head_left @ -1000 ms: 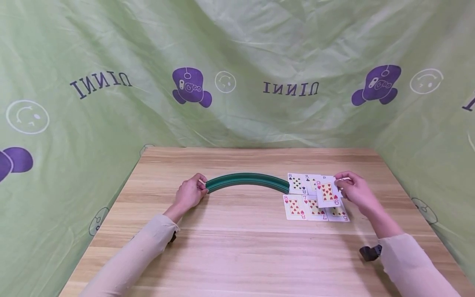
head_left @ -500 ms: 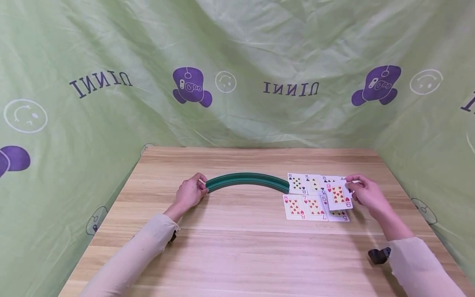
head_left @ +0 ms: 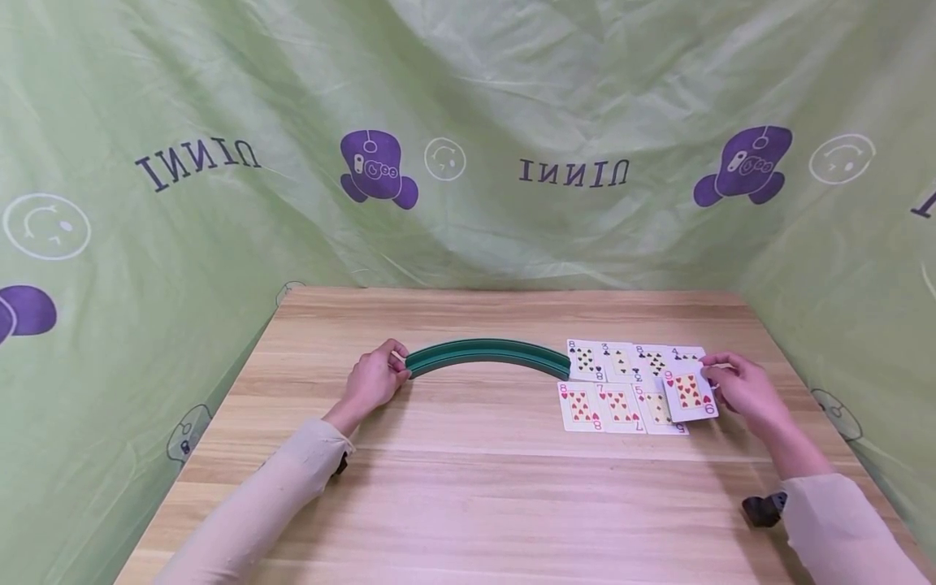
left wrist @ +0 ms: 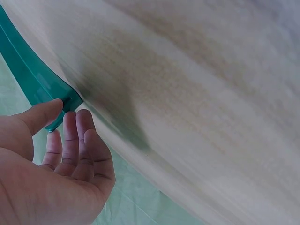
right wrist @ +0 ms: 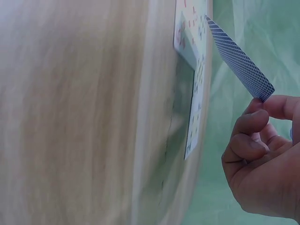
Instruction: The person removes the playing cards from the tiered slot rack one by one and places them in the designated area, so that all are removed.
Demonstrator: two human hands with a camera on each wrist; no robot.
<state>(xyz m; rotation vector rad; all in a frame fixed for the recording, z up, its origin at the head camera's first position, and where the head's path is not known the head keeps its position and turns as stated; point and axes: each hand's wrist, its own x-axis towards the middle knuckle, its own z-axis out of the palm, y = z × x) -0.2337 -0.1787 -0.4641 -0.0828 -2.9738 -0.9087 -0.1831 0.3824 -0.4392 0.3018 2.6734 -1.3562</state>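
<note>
My left hand (head_left: 373, 380) pinches the left end of a green curved card holder (head_left: 486, 351) lying on the table. In the left wrist view, the thumb rests on the holder's tip, with the fingertips close by. My right hand (head_left: 746, 394) pinches the nine of hearts (head_left: 689, 393) by its right edge. That card is raised and tilted; its patterned back (right wrist: 241, 61) shows in the right wrist view. Below it, face-up cards lie in two rows: black-suit cards (head_left: 620, 362) behind, then the eight of hearts (head_left: 580, 406), seven of hearts (head_left: 619, 408) and five of diamonds (head_left: 655, 404) in front.
The wooden table (head_left: 468, 504) stretches forward of the holder and cards. A green printed curtain (head_left: 512, 236) hangs behind it and along both sides. The holder's right end meets the edge of the back-row cards.
My right hand has moved right and slightly nearer with the nine of hearts, baring more of the cards underneath, including a black four. The left hand and the card holder have stayed put.
</note>
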